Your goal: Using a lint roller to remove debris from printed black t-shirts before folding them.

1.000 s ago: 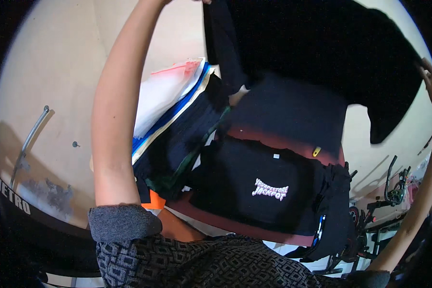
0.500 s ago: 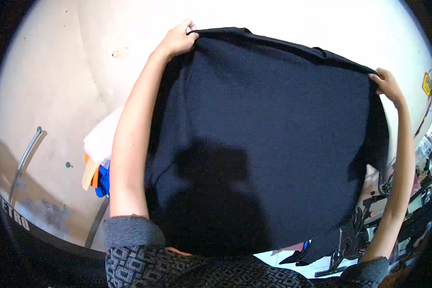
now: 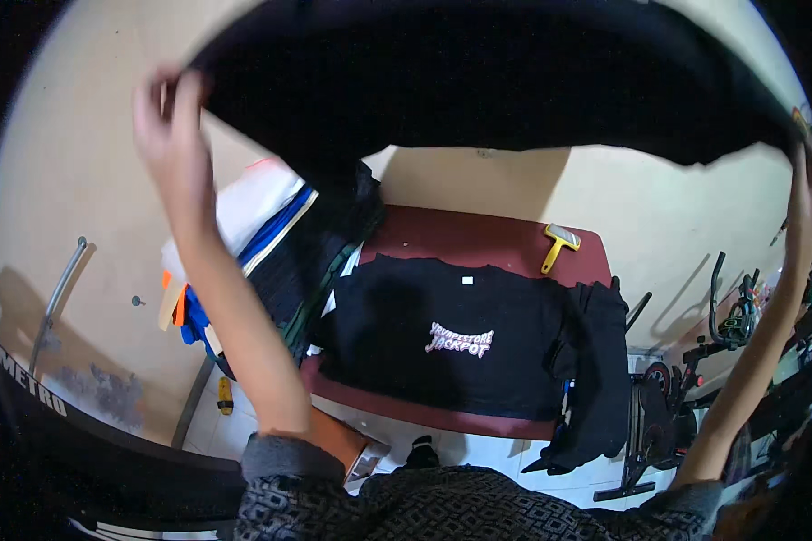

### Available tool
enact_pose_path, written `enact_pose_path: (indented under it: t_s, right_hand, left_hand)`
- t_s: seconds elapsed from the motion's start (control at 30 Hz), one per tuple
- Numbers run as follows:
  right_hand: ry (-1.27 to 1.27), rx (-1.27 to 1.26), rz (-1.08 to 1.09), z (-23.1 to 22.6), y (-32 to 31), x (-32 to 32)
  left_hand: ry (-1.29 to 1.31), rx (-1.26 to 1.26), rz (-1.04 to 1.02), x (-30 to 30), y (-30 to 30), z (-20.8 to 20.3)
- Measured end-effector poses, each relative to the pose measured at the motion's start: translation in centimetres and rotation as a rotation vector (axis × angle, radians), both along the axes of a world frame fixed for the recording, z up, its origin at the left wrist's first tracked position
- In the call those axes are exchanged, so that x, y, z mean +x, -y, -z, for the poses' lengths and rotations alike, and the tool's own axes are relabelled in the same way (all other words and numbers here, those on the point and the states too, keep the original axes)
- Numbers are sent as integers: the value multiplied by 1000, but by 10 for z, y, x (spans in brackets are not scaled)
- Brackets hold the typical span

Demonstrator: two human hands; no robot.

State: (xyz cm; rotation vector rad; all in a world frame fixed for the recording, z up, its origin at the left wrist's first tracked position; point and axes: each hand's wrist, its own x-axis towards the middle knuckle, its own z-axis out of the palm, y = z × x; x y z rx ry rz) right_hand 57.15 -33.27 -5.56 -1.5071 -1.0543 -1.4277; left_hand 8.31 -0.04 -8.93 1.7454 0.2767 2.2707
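Your left grip (image 3: 173,133), upper left, and right grip (image 3: 809,169), upper right, grasp the cloth (image 3: 505,86); a shirt (image 3: 442,371) lies mid-frame on the bench (image 3: 465,232).

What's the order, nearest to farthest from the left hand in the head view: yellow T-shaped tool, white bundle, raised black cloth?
From the left hand:
1. Raised black cloth, in its grip.
2. White bundle, left, on the fabric stack.
3. Yellow T-shaped tool, right, on the maroon table.
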Motion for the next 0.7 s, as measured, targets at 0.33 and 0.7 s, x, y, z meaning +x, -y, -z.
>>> enact_pose_path:
  t_s: [0.33, 0.7]
  right_hand:
    - [-1095, -622, -515, 348, 85, -172]
    - [-595, -1178, -836, 375, -38, -208]
  left_hand:
    - [-1012, -981, 249, -102, 123, 331]
    - [-762, -689, 310, 9, 144, 365]
